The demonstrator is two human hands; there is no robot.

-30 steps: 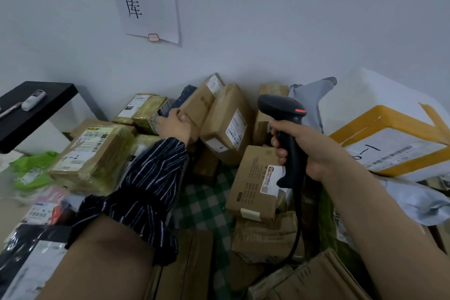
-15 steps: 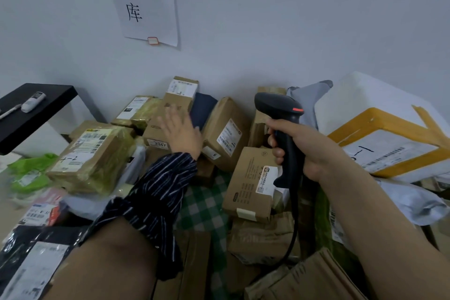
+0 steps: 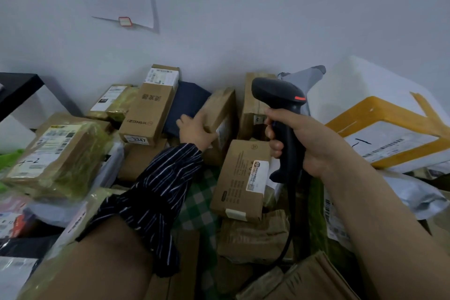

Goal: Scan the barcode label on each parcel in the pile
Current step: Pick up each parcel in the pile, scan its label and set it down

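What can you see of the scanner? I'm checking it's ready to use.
The scanner is a black, plastic-looking handheld gun type with a red strip on its head. It is upright, head aimed left toward the parcels, above the pile's right-centre. The right hand grips its handle. A black cord runs down from the handle's base. Its window is not visible.

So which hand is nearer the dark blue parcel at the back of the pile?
Left. The left hand rests at the blue parcel's lower right edge, fingers on the brown box beside it. The right hand holds the scanner further right, clear of it.
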